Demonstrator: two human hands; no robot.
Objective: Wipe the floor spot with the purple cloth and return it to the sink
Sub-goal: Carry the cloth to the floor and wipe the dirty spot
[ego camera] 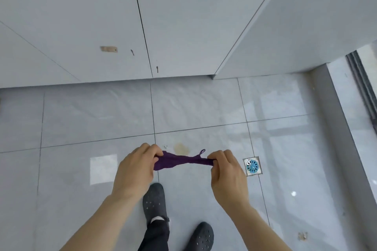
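Observation:
The purple cloth [179, 160] is stretched in the air between both hands, with a small loop sticking up near its right end. My left hand [136, 166] pinches its left end and my right hand [226, 171] pinches its right end. Just beyond the cloth, a yellowish-brown spot [181, 147] marks the grey floor tile. The sink is not in view.
A square floor drain [252, 166] with a blue grate lies right of my right hand. My two dark shoes [154, 199] stand on the tiles below the hands. Grey cabinet fronts [102, 26] rise ahead, and a raised sill [334, 128] with a window track runs along the right.

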